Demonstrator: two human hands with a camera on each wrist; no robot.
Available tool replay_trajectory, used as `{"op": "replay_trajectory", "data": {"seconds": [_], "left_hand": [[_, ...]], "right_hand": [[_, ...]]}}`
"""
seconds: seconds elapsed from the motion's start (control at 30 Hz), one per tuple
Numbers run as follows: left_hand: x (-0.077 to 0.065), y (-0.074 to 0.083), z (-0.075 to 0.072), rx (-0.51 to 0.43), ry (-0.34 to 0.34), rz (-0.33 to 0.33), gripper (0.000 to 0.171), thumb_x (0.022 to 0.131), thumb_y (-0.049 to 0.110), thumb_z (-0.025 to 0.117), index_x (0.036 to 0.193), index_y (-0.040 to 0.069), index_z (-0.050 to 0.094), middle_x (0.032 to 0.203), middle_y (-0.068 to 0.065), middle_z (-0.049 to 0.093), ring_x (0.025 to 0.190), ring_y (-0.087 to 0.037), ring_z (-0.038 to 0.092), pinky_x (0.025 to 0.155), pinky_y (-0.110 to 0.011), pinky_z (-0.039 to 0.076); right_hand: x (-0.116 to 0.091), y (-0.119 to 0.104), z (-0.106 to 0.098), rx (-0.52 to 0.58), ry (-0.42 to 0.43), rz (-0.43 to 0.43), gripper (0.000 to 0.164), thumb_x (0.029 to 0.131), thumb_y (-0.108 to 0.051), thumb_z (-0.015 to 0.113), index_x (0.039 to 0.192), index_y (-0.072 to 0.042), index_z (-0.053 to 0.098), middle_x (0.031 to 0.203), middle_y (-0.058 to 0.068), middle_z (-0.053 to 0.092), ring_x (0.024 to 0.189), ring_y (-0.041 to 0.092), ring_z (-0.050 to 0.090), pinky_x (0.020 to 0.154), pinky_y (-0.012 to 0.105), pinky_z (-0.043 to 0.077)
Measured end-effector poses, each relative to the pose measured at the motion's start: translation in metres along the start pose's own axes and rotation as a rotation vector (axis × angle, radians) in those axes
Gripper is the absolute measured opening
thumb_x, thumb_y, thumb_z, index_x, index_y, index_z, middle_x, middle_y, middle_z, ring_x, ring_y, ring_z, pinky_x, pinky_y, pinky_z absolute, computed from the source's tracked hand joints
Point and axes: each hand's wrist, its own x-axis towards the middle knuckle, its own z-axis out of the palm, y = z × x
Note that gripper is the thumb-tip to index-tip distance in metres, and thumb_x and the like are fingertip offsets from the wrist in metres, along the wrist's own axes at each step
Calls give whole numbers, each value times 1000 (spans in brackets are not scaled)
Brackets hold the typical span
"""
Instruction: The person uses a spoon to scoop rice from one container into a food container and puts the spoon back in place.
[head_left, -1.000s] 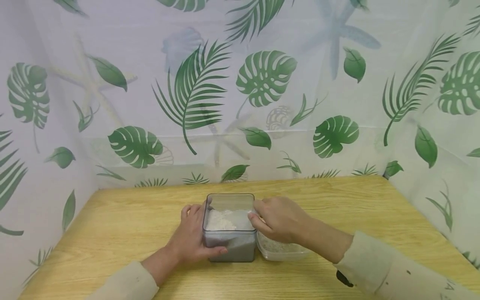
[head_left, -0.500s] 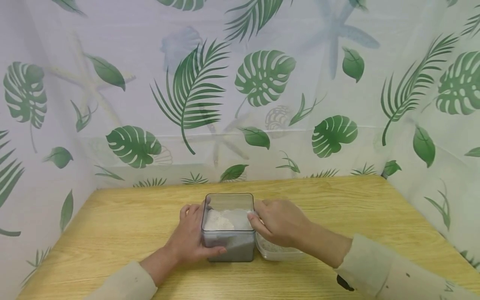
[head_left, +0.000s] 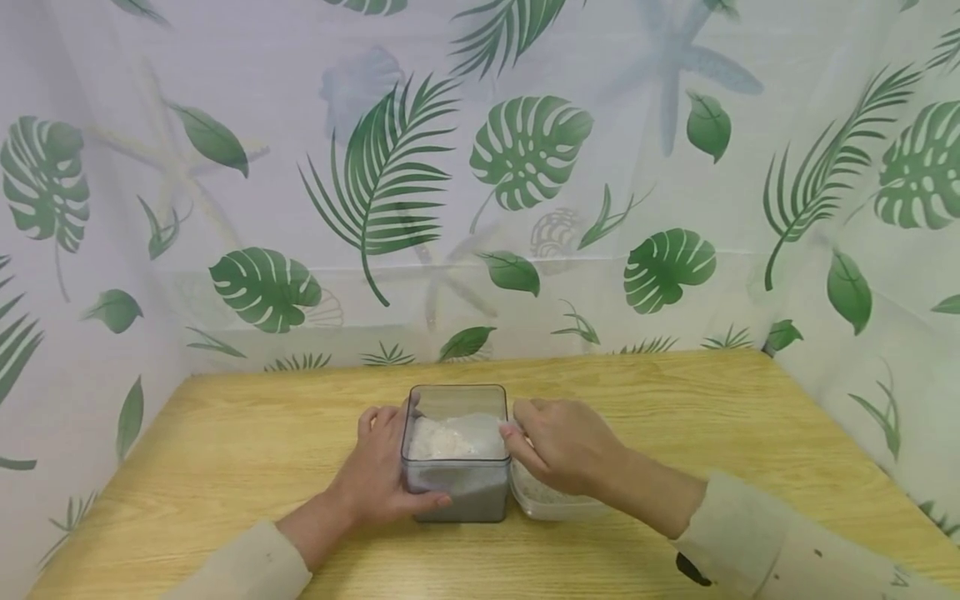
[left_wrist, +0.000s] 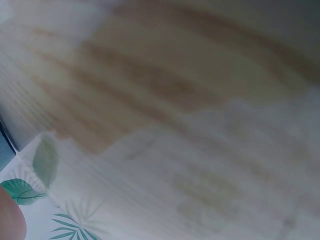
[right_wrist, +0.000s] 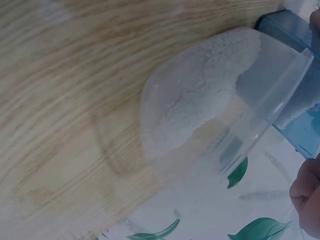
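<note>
My left hand [head_left: 378, 475] grips a square, smoky see-through container [head_left: 472, 493], fingers along its left side and thumb across the front. White grainy stuff [head_left: 435, 440] fills part of it. Inside lies the flat, translucent white part of what looks like a scoop [head_left: 483, 428]. My right hand [head_left: 562, 446] holds this scoop in curled fingers at the container's right rim; the handle is hidden in the fist. Below that hand a clear plastic tub [head_left: 558, 507] stands close against the container. The right wrist view shows white grains [right_wrist: 200, 107] through the tub's wall.
Both containers stand on a wood-grain table [head_left: 247, 450]. A white cloth with green leaf prints [head_left: 585, 317] hangs behind and at both sides. The left wrist view is mostly blurred, with table and cloth [left_wrist: 165, 200] in it.
My right hand has shifted very slightly to the right, and more of the scoop shows above the white stuff. The left hand keeps its grip on the container.
</note>
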Motion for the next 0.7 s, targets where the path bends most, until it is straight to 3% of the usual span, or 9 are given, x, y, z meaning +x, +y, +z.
{"op": "replay_trajectory", "data": {"seconds": [0.4, 0.7], "left_hand": [[0, 1, -1, 16, -8, 5, 132, 74, 96, 30, 155, -7, 15, 131, -15, 53, 120, -30, 46, 106, -53, 20], [1, 0, 0, 31, 3, 22, 131, 75, 95, 31, 155, -7, 16, 130, -14, 54, 119, -30, 46, 106, -53, 20]], "right_hand": [[-5, 6, 1, 1, 45, -14, 27, 95, -25, 51, 70, -18, 42, 58, -11, 30, 52, 2, 25, 49, 19, 22], [-3, 9, 0, -10, 148, -84, 27, 94, -24, 52, 70, -17, 44, 59, -11, 31, 53, 2, 25, 49, 18, 23]]}}
